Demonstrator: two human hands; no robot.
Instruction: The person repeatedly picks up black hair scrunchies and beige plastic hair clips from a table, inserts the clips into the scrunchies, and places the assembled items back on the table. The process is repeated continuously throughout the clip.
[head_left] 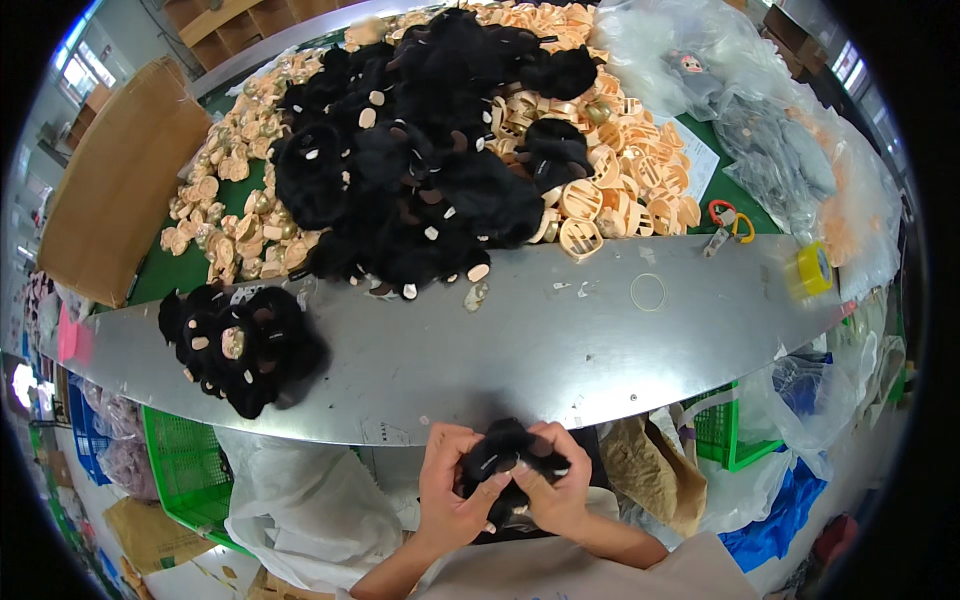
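At the near edge of the metal tabletop (520, 350), my left hand (452, 490) and my right hand (558, 488) both grip a small black plush toy (508, 440). My two thumbs press together on its near side, and the fingers wrap around its sides. What lies under the thumbs is hidden. A small cluster of black plush toys (265, 345) with pale paws sits to the left on the metal. Farther back rises a big heap of the same black plush pieces (440, 180).
Peach-coloured plastic face shells (640, 190) spread behind and beside the heap. Orange-handled snips (730, 222) and yellow tape (814, 268) lie at the right. A cardboard sheet (120, 185) stands at the left. Green crates (185, 465) and plastic bags (300, 500) are below the table.
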